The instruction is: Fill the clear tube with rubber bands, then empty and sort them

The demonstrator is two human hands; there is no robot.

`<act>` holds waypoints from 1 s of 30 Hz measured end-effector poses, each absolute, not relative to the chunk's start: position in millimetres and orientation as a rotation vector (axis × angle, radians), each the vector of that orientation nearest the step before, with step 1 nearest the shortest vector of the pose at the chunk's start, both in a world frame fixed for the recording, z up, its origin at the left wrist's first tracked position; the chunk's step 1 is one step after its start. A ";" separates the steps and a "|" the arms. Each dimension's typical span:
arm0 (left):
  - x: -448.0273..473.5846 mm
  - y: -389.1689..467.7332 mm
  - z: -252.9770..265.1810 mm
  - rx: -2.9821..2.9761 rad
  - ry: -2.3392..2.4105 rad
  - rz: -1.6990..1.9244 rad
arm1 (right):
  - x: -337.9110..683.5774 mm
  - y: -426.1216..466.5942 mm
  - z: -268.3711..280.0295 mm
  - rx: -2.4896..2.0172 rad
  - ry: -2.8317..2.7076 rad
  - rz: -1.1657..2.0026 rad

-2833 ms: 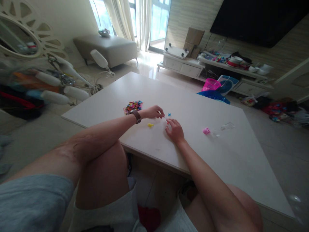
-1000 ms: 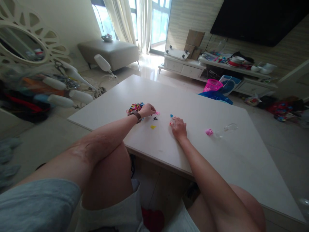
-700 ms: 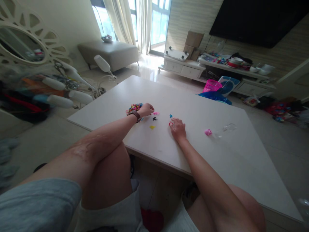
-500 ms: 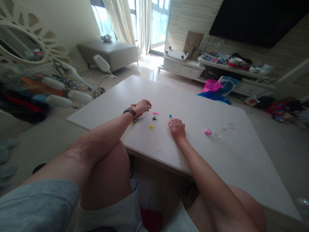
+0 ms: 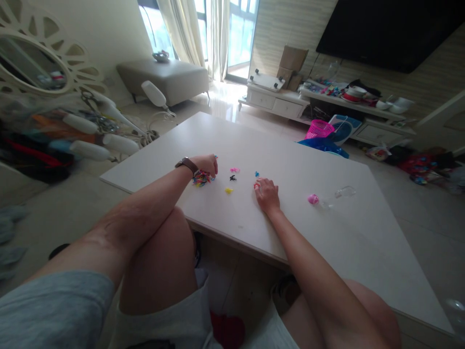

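My left hand [image 5: 208,165], with a watch on its wrist, is over a mixed pile of small colourful bands [image 5: 201,179] on the white table. Its fingers are bent and close together; a tiny bluish bit shows at their edge, too small to name. My right hand [image 5: 268,194] rests on the tabletop with its fingers loosely apart, next to a few red bands [image 5: 256,186]. Between the hands lie small groups by colour: pink bands [image 5: 234,170], black bands [image 5: 233,178] and yellow bands [image 5: 228,191]. Blue bands [image 5: 256,173] lie just beyond my right fingertips.
Right of my right hand, a pink egg-shaped piece [image 5: 313,199] and a clear plastic container [image 5: 345,192] lie on the white table [image 5: 327,261]. White lamp shades [image 5: 119,145] stand off its left edge. Beyond the far edge are a pink basket [image 5: 319,129] and a blue bag.
My left hand has moved left and back, from beside the pink bands to over the mixed pile. My right hand stays where it was.
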State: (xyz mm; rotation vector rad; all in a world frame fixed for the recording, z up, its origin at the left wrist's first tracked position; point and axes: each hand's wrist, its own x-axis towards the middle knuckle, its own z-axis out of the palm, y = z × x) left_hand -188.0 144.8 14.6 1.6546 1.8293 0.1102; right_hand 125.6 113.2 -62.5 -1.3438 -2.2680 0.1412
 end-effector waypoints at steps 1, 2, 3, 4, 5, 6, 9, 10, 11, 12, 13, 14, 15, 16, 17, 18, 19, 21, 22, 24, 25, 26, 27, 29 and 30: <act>-185.4 144.7 14.1 1.663 1.845 0.074 | 125.5 113.1 -62.3 -1.343 -2.266 0.142; -182.9 144.4 13.5 1.677 1.863 0.046 | 125.4 113.1 -62.2 -1.343 -2.266 0.143; -180.5 144.2 12.7 1.690 1.878 0.024 | 125.4 113.1 -62.1 -1.345 -2.268 0.141; -178.4 144.2 11.7 1.699 1.889 0.006 | 125.4 113.1 -62.0 -1.349 -2.272 0.138; -176.5 144.3 10.6 1.705 1.893 -0.010 | 125.3 113.1 -61.9 -1.353 -2.277 0.133; -174.9 144.7 9.3 1.708 1.893 -0.027 | 125.3 113.1 -61.8 -1.356 -2.282 0.127; -171.8 147.0 6.5 1.718 1.899 -0.068 | 125.2 113.0 -61.6 -1.362 -2.287 0.122; -171.2 147.6 6.1 1.723 1.902 -0.057 | 125.1 113.0 -61.7 -1.362 -2.284 0.125; -170.8 147.9 6.0 1.727 1.893 -0.025 | 125.0 113.1 -61.8 -1.359 -2.280 0.128; -170.3 147.9 6.1 1.731 1.865 0.027 | 124.9 113.2 -61.9 -1.357 -2.275 0.131; -169.7 147.6 6.3 1.732 1.815 0.091 | 124.7 113.2 -62.0 -1.354 -2.271 0.133; -169.0 147.1 6.4 1.732 1.746 0.163 | 124.5 113.2 -62.0 -1.350 -2.268 0.132; -167.9 146.7 6.2 1.729 1.668 0.232 | 124.4 113.0 -61.9 -1.345 -2.267 0.131; -166.4 146.3 5.7 1.725 1.598 0.297 | 124.2 112.6 -61.6 -1.338 -2.267 0.128; -164.4 146.2 4.9 1.724 1.543 0.358 | 124.1 112.0 -61.0 -1.328 -2.271 0.124; -161.9 146.4 3.8 1.726 1.506 0.411 | 124.1 111.1 -60.3 -1.315 -2.279 0.120; -158.8 146.9 2.5 1.731 1.481 0.458 | 124.2 110.2 -59.6 -1.297 -2.292 0.116; -151.0 148.0 -0.2 1.751 1.440 0.528 | 124.6 108.0 -57.9 -1.253 -2.323 0.107; -146.6 148.4 -1.3 1.766 1.416 0.553 | 124.9 107.1 -57.3 -1.228 -2.337 0.104; -136.9 148.2 -2.8 1.798 1.366 0.585 | 126.0 105.7 -56.2 -1.178 -2.357 0.098; -131.9 147.6 -3.1 1.812 1.347 0.596 | 126.5 105.2 -55.8 -1.156 -2.367 0.095; -127.0 146.6 -3.3 1.823 1.334 0.603 | 127.2 104.9 -55.5 -1.137 -2.380 0.094; -122.2 145.6 -3.5 1.830 1.325 0.608 | 127.8 104.6 -55.1 -1.120 -2.397 0.094; -113.8 143.8 -4.2 1.832 1.315 0.608 | 128.9 104.2 -54.3 -1.097 -2.430 0.094; -110.4 143.4 -4.9 1.832 1.311 0.605 | 129.4 104.0 -53.9 -1.087 -2.443 0.094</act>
